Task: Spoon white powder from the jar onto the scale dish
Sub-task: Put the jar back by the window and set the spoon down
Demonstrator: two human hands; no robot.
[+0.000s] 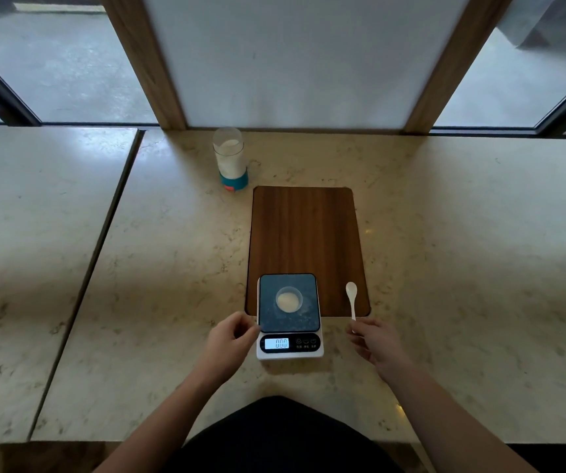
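Observation:
A clear jar (229,158) with a teal base stands at the back of the counter, partly filled with white powder. The scale (289,315) sits near the front edge and its display reads 0.0. A small clear dish (289,299) holding some white powder rests on the scale's dark platform. A white spoon (351,297) lies on the wooden board to the right of the scale, bowl pointing away from me. My right hand (378,343) pinches the near end of the spoon's handle. My left hand (228,343) is curled, fingertips against the scale's left edge.
A dark wooden board (305,233) lies under the scale's far half and the spoon. The marble counter (462,268) runs to a window wall behind. A seam (104,240) splits off a second counter section on the left.

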